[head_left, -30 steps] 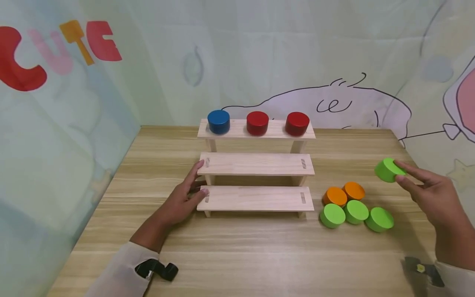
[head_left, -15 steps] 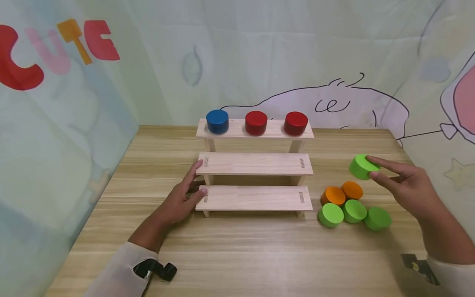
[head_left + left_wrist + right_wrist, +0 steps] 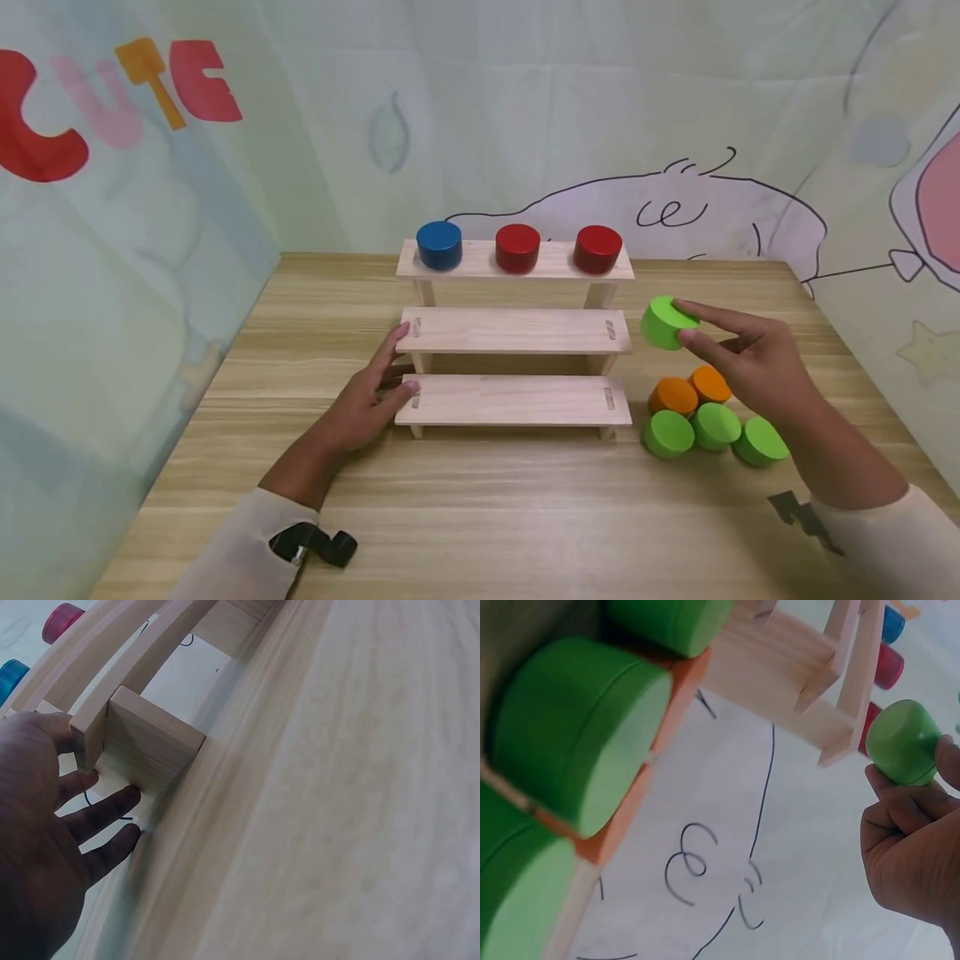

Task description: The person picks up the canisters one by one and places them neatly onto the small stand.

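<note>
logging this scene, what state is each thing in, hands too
right hand, pinching a green block
green block, held off the table
left hand, touching the wooden rack at its left end
wooden rack, upright on the table
blue block, resting on the top shelf
two red blocks, resting on the top shelf
two orange blocks, on the table
three more green blocks, on the table near the orange ones

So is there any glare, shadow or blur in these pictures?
Head view: bright and fairly sharp, with a pale sheen on the table in front of the wooden stand and a soft shadow by the right forearm; left wrist view: tilted, the left hand dark, the table's grain soft; right wrist view: tilted too, with green blocks looming large and dim at left.
</note>
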Demonstrator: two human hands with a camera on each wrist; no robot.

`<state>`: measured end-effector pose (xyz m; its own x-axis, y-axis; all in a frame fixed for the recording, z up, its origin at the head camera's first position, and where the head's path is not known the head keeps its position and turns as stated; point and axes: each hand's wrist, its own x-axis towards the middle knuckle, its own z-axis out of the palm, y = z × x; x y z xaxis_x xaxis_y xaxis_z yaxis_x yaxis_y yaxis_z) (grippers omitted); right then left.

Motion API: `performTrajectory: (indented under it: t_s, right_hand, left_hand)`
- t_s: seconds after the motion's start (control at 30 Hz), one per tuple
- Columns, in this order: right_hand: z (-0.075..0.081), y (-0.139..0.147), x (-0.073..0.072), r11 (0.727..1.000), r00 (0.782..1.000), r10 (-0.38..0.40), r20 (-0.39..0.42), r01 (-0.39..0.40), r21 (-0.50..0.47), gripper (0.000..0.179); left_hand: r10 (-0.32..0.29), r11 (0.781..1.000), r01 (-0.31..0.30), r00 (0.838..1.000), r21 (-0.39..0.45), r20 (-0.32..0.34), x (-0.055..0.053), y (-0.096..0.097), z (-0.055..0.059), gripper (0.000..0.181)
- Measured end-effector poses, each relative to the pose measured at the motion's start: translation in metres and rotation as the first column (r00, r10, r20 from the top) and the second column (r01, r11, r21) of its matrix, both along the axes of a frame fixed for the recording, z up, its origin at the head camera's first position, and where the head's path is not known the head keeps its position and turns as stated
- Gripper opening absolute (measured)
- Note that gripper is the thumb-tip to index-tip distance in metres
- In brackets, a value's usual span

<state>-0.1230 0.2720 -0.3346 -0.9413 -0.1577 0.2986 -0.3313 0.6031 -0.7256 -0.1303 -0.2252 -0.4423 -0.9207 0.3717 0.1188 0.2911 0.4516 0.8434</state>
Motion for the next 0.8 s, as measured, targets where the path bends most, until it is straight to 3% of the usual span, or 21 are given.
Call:
performTrajectory:
  t_s: [0.43,0.8]
  right_hand:
    - [0.012,-0.06,-0.008,0.988,0.99,0.141,0.022,-0.139,-0.071,0.047]
    - [0.014,-0.111,-0.01,0.968,0.981,0.163,0.107,-0.138,-0.208,0.048]
  left_hand:
    - [-0.001,1.0,0.001,1.0,0.004,-0.005,-0.002,-0.002,-0.002,0.084]
    - [-0.003,1.0,0.003,1.0,0.002,-0.009,-0.002,-0.002,-0.003,0.084]
